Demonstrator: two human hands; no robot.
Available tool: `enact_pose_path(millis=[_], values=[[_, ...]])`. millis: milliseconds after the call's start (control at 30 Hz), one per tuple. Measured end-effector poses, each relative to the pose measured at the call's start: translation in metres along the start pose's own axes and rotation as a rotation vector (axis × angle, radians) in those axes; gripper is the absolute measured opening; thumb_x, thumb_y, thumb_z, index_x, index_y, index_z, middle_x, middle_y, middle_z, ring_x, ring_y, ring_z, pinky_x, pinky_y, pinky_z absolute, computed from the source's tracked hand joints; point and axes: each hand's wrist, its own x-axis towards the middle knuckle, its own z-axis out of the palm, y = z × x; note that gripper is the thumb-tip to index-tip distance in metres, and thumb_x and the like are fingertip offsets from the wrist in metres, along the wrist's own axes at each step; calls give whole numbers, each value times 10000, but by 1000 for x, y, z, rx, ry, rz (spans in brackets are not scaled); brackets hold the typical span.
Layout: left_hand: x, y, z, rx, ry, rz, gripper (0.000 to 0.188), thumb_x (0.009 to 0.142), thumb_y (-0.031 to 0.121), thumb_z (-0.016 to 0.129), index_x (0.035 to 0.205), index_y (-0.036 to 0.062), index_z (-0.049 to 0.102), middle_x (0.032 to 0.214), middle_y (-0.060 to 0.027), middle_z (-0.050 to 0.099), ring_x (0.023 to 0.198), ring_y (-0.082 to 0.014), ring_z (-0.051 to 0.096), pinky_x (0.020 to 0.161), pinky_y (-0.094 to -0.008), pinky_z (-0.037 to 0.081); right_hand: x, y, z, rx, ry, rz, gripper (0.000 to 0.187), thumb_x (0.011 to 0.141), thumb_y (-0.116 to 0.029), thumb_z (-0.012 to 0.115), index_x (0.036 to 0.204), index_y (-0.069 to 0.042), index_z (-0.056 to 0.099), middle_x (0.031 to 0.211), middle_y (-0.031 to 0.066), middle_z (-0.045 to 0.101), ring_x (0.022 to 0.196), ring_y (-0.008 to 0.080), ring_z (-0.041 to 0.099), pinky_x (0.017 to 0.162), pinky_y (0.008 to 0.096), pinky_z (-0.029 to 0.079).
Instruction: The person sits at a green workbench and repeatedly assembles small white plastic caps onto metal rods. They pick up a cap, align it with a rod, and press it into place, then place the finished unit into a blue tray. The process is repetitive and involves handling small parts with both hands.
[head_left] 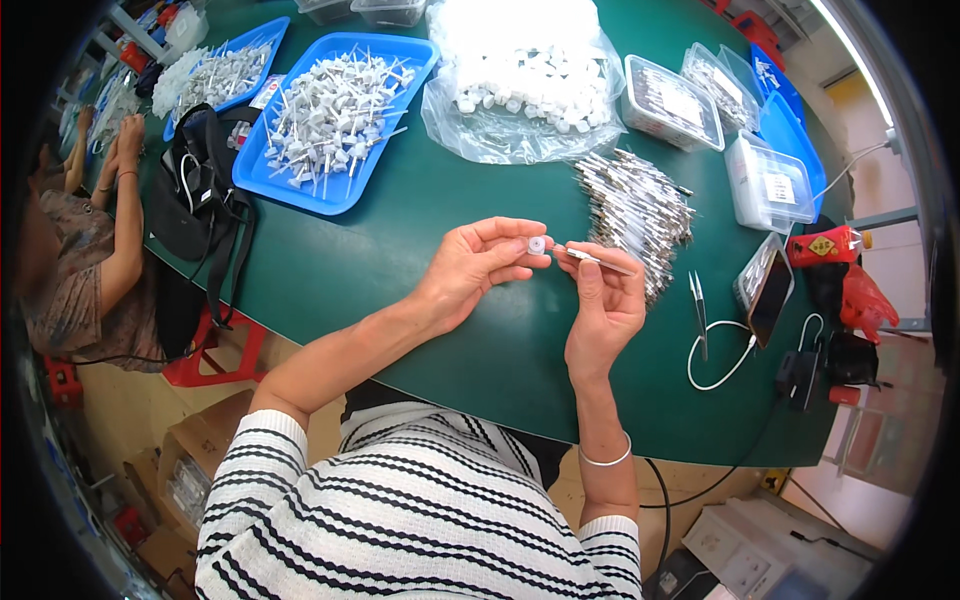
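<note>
My left hand (462, 272) pinches a small white plastic cap (537, 245) with a round hole facing up, between thumb and fingers. Level with it on the right, my right hand (604, 318) grips a slim silver metal rod (606, 262), its thin tip pointing left at the cap. Whether the tip touches the cap is too small to tell. Just beyond my right hand lies a heap of similar metal rods (640, 205). A clear plastic bag (460, 130) full of white caps (540, 85) sits farther back.
A blue tray (338, 203) holds many white capped pieces with thin stems; another blue tray (275, 40) stands behind it. Clear boxes (675, 105), tweezers (699, 310), a phone (769, 297) and a white cable (715, 385) are at right. A black bag (200, 175) and a co-worker (95, 250) are left.
</note>
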Motion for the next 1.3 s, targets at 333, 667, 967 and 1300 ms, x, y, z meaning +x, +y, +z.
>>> enact_pose_path(millis=[333,667,967,1300], values=[[0,1,1,73,-5,-11,225,926,137,591,1120,22,601,1029,-99,662,932,-160,657,742,-229,547,1,-2,-1,-33,-68,-16,106,933,-14,540,1022,31,502,1026,156,633,936,192,643,870,312,531],[2,5,-2,254,-23,119,243,917,150,609,1102,-7,615,947,-107,678,848,-159,668,686,-254,545,-3,3,0,-15,-57,-8,108,945,-32,526,1027,29,490,1025,168,638,932,193,644,847,306,534],[4,2,-5,330,-42,189,211,895,95,623,1078,-10,636,983,-96,671,833,-129,645,672,-248,532,-2,-1,0,19,-40,44,91,945,-33,525,1008,23,490,1012,162,642,922,202,652,821,304,540],[4,4,-2,354,-23,216,213,917,131,600,1069,-7,654,958,-82,676,844,-115,638,695,-240,526,-3,-1,1,18,-41,54,94,946,-37,526,1008,22,485,1020,162,640,921,203,655,806,304,549]])
